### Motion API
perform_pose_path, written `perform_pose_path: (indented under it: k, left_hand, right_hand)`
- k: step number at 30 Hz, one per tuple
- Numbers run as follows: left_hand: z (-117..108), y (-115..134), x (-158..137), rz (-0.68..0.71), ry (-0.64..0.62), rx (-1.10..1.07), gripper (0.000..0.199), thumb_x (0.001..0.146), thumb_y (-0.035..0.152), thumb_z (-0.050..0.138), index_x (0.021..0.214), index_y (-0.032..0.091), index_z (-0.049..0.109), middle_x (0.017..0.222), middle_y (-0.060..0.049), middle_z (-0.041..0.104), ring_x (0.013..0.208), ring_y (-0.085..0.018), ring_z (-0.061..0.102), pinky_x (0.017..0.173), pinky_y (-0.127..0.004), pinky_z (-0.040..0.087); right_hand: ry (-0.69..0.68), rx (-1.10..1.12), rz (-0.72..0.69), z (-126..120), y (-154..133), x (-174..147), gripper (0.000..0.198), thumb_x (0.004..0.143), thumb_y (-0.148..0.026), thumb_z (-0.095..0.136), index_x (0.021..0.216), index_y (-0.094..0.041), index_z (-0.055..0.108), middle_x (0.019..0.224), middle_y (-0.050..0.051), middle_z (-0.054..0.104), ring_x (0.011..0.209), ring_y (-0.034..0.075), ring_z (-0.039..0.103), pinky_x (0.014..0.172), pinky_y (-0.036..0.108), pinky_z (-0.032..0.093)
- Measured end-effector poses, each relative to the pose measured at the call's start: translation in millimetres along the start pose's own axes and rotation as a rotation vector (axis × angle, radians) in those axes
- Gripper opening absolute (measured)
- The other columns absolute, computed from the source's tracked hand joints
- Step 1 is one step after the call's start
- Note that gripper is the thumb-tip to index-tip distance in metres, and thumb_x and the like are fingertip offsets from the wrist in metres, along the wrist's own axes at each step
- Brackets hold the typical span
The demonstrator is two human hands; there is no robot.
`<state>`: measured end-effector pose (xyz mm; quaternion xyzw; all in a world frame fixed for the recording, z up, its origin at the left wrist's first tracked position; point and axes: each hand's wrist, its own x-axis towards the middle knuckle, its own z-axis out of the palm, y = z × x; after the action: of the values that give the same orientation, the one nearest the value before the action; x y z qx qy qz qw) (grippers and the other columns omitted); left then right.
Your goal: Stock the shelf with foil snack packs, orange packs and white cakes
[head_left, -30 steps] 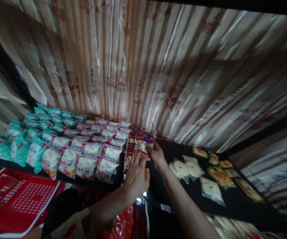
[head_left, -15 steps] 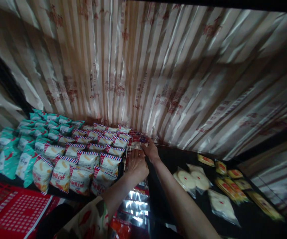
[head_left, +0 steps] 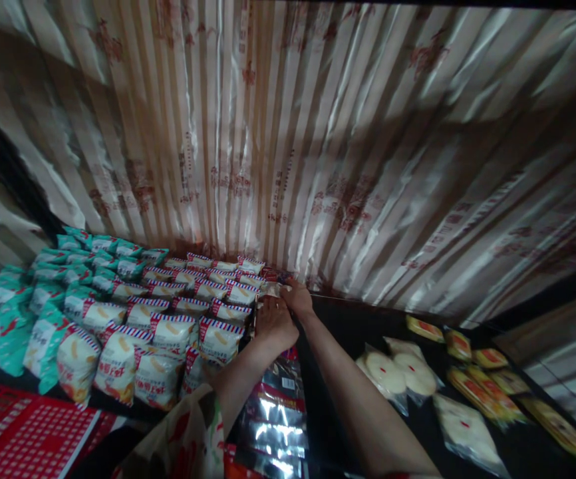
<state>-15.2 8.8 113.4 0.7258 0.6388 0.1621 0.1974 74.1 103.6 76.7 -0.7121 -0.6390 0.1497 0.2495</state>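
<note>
Both my hands reach to the back of the shelf, onto a shiny see-through packet (head_left: 271, 289) near the striped curtain. My left hand (head_left: 275, 322) lies over its near side, fingers together and bent onto it, the tips partly hidden. On its right side, my right hand (head_left: 298, 299) grips the packet between thumb and fingers. Dark red shiny packets (head_left: 281, 392) lie in a row below my hands, towards me. Directly left stand white snack bags with striped tops (head_left: 221, 339).
Teal bags (head_left: 48, 332) stand in rows at the far left. To the right on the black shelf (head_left: 335, 352) lie round white flatbreads in clear bags (head_left: 388, 372) and yellow packs (head_left: 477, 392). A red basket (head_left: 23, 426) is at lower left; the curtain (head_left: 268, 133) closes the back.
The view has shifted slightly, showing more of the dark red packets below my left hand. My hands stay at the same packet, with only small movement.
</note>
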Motion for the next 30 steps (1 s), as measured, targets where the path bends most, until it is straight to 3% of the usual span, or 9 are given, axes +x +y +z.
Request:
perform_pose_path:
  k: [10, 17, 30]
  left_hand:
    - [1.7, 1.3, 5.4, 0.005, -0.021, 0.015, 0.046, 0.078, 0.019, 0.044, 0.121, 0.004, 0.047, 0.127, -0.021, 0.050, 0.121, -0.029, 0.044, 0.099, -0.039, 0.036]
    - [4.3, 0.7, 6.0, 0.009, -0.022, 0.012, 0.047, 0.078, 0.022, 0.044, 0.122, 0.005, 0.048, 0.131, -0.020, 0.048, 0.125, -0.029, 0.041, 0.103, -0.040, 0.032]
    - [6.2, -2.5, 11.0, 0.016, -0.001, 0.013, 0.046, 0.076, 0.022, 0.046, 0.119, 0.006, 0.051, 0.129, -0.019, 0.050, 0.125, -0.029, 0.040, 0.105, -0.039, 0.030]
  right_hand:
    - [-0.027, 0.003, -0.029, 6.7, 8.2, 13.1, 0.034, 0.078, -0.016, 0.047, 0.105, -0.024, 0.068, 0.105, 0.004, 0.070, 0.101, 0.021, 0.063, 0.089, 0.030, 0.047]
    - [-0.042, 0.023, -0.078, 11.7, 13.4, 14.0, 0.035, 0.077, -0.018, 0.051, 0.109, -0.023, 0.065, 0.114, 0.003, 0.067, 0.109, 0.019, 0.059, 0.099, 0.030, 0.040]
    - [-0.025, 0.097, -0.052, 16.1, 17.0, 14.3, 0.034, 0.080, -0.020, 0.048, 0.108, -0.023, 0.066, 0.110, 0.004, 0.068, 0.105, 0.019, 0.061, 0.096, 0.030, 0.043]
